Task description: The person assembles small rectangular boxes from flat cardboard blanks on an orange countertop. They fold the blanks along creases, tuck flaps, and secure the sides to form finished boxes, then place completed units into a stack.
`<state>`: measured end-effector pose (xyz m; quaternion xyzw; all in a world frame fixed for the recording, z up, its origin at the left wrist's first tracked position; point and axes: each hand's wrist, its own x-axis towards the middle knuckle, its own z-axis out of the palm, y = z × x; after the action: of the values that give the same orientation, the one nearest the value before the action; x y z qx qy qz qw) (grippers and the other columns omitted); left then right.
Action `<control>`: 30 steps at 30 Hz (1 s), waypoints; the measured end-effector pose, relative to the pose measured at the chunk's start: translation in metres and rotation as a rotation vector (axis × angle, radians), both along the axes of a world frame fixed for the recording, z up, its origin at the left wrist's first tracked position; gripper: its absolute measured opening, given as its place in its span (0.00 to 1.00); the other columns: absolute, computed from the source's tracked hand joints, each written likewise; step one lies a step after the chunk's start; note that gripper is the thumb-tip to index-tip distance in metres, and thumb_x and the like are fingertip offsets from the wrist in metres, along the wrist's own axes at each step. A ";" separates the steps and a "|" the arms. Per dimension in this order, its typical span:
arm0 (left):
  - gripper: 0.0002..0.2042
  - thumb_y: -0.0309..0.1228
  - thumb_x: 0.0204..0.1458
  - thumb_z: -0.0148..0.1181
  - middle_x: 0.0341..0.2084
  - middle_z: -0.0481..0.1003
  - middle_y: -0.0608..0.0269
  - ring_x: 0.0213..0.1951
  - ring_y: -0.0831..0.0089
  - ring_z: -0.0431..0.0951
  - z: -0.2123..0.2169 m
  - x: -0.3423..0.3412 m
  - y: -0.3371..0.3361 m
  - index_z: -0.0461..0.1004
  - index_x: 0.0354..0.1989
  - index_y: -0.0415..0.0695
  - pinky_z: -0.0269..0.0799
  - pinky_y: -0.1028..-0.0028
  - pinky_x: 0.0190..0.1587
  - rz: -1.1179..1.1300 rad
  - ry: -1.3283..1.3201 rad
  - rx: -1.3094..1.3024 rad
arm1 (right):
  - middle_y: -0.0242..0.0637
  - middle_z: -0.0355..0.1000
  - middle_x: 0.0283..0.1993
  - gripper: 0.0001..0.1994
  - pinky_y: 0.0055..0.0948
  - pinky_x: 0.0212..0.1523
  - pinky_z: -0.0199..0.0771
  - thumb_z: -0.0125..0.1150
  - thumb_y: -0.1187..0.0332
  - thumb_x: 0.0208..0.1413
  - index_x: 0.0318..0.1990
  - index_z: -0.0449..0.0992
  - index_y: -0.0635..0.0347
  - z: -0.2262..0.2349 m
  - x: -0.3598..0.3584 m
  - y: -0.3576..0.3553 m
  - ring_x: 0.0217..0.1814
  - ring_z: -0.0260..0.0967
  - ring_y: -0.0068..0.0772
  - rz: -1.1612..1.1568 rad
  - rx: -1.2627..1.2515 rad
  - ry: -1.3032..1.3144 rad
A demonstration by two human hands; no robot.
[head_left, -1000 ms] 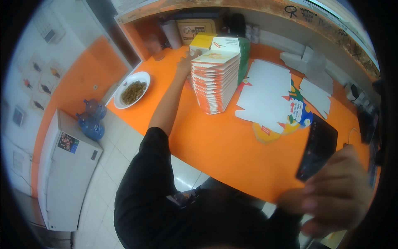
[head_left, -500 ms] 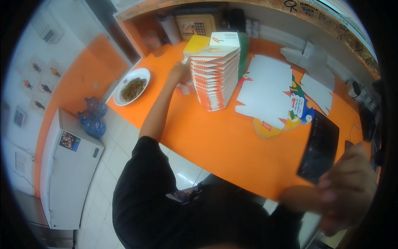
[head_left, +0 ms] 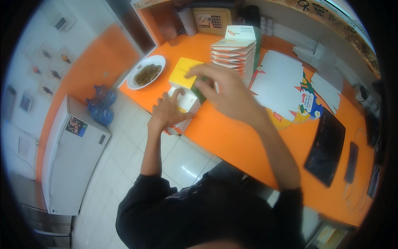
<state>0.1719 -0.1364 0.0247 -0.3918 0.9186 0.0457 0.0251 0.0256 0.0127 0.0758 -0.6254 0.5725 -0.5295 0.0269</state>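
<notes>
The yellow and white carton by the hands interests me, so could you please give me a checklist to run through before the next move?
1. Left hand at the yellow and white carton: ok, fingers spread over its white part.
2. Right hand touching the carton: cannot tell; it is beside the yellow panel, contact unclear.
3. Carton fully on the orange table: cannot tell; its near end shows at the table edge, overhang unclear.
4. Food bowl away from the hands: ok, it sits apart, beyond the left hand.
5. Stack of folded cartons fully in sight: not ok, the right hand hides part of it.
</notes>
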 end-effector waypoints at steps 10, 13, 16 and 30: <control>0.38 0.53 0.32 0.66 0.48 0.64 0.48 0.51 0.49 0.68 -0.003 0.026 0.025 0.64 0.58 0.57 0.65 0.55 0.51 0.013 0.084 -0.003 | 0.45 0.65 0.59 0.20 0.47 0.60 0.59 0.45 0.56 0.60 0.57 0.67 0.51 -0.058 -0.005 -0.145 0.61 0.62 0.48 -0.225 0.360 0.313; 0.37 0.53 0.33 0.65 0.51 0.63 0.46 0.54 0.49 0.66 -0.009 0.028 0.022 0.65 0.57 0.56 0.64 0.55 0.52 0.017 0.114 0.012 | 0.47 0.65 0.58 0.22 0.50 0.58 0.60 0.37 0.53 0.62 0.56 0.66 0.54 -0.071 -0.014 -0.148 0.57 0.66 0.50 -0.245 0.529 0.325; 0.39 0.56 0.33 0.66 0.56 0.61 0.46 0.57 0.47 0.64 -0.016 0.030 0.017 0.63 0.57 0.56 0.64 0.53 0.53 0.005 0.122 -0.027 | 0.51 0.65 0.57 0.24 0.49 0.58 0.60 0.33 0.51 0.62 0.57 0.65 0.53 -0.069 -0.017 -0.147 0.57 0.65 0.51 -0.225 0.670 0.246; 0.26 0.46 0.50 0.59 0.63 0.55 0.42 0.64 0.47 0.56 -0.067 0.061 0.008 0.67 0.55 0.48 0.54 0.48 0.61 0.075 0.705 -0.053 | 0.53 0.69 0.52 0.23 0.47 0.55 0.66 0.34 0.49 0.61 0.56 0.66 0.49 -0.069 -0.016 -0.143 0.54 0.69 0.52 -0.290 0.630 0.268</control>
<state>0.2328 -0.1281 -0.0419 -0.3859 0.8565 0.1552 -0.3055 0.0099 -0.1299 0.0069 -0.5628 0.7884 -0.2391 0.0674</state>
